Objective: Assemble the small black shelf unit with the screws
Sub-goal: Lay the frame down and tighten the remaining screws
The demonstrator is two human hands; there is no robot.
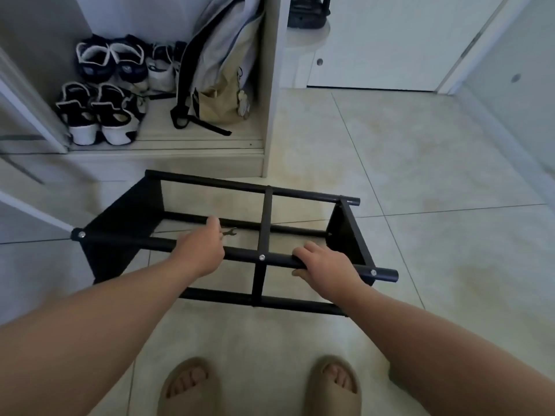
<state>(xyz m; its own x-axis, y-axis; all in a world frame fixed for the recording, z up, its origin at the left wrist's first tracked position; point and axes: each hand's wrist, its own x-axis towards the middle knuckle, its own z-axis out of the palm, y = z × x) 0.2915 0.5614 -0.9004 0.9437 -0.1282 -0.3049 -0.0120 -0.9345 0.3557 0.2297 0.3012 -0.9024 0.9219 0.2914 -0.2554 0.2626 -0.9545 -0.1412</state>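
The black shelf unit (120,223) stood on the tiled floor (420,175) just ahead of your feet, its long side running left to right and slightly askew to the tile lines. Dark panels closed its two ends, round bars ran between them, and a flat strap (267,217) crossed the middle from the far bar to the near ones. Three silver screws (262,257) showed along the near top bar (240,254): one at the left end, one where the strap met it, one near the right end.

Your right hand (324,265) held that bar between the middle screw and the right one, fingers curled over the top and thumb beneath. Your left hand (201,250) lay over the same bar to the left of the strap, its fingers bent down, with a small wrench (230,232) poking out from them. Whether those fingers also closed round the bar could not be told.

Beyond the unit an open wardrobe (271,85) held pairs of shoes (102,115) and a slumped bag (222,73). You wore tan slippers (184,388).
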